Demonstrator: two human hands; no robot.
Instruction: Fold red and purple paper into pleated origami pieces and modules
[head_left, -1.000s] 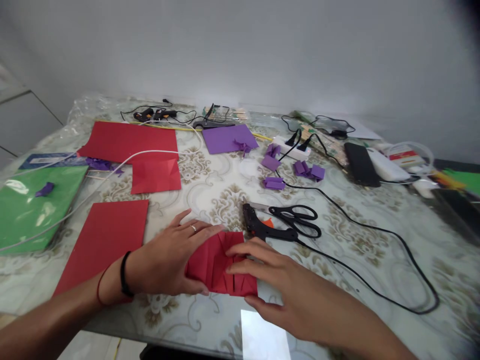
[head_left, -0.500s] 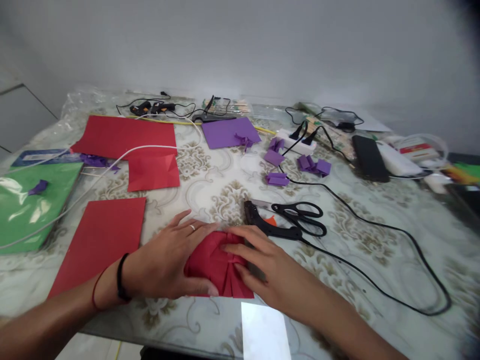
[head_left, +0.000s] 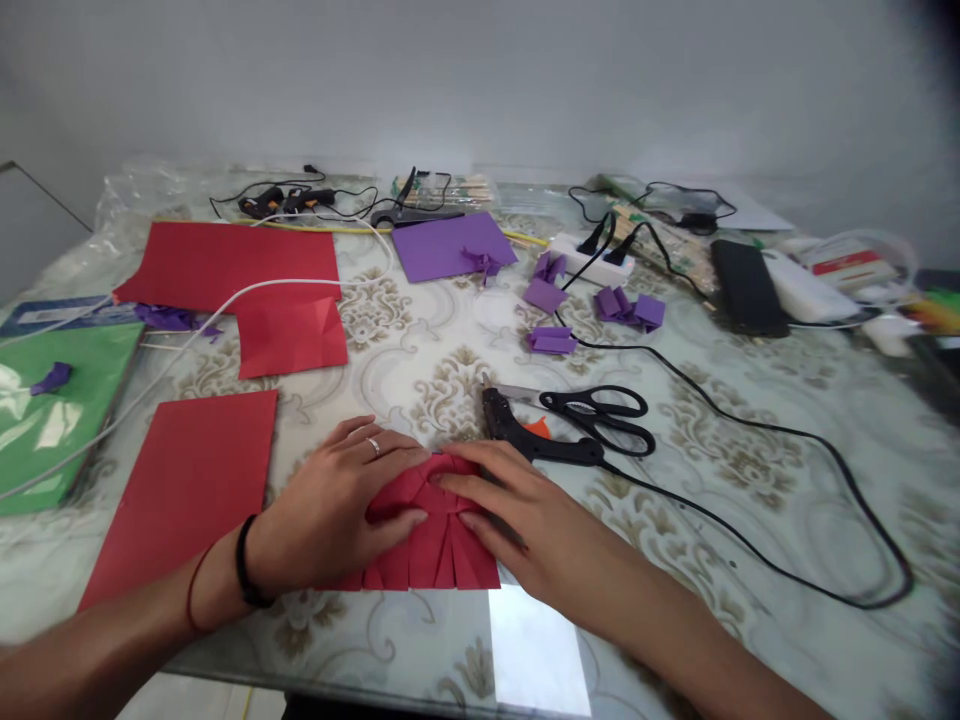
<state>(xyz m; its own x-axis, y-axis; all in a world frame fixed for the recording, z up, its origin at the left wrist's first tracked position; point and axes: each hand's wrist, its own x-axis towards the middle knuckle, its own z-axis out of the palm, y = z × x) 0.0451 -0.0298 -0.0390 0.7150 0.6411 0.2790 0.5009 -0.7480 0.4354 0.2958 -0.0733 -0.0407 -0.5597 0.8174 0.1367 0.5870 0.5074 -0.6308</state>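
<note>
A red paper [head_left: 433, 550] with slits cut along its near edge lies in front of me, with pleats across its upper part. My left hand [head_left: 341, 500] holds its left side, thumb bent over the paper and fingers along the far edge. On the right side, my right hand [head_left: 506, 500] holds it down, fingers curved over the pleats. The paper's far edge is partly hidden under the fingers. Just beyond my right hand lie a black glue gun [head_left: 536, 440] and black-handled scissors [head_left: 600, 415], close together.
Red sheets [head_left: 187, 480] lie at the left beside a green pack [head_left: 67, 420]. Purple folded pieces [head_left: 551, 340] and a purple sheet [head_left: 450, 245] are farther back, near a white power strip [head_left: 592, 262]. A black cord [head_left: 810, 435] loops across the right.
My left thumb has moved up and inward from the near edge, so more of the slit strips show. My right hand stays on the paper. The view has shifted slightly.
</note>
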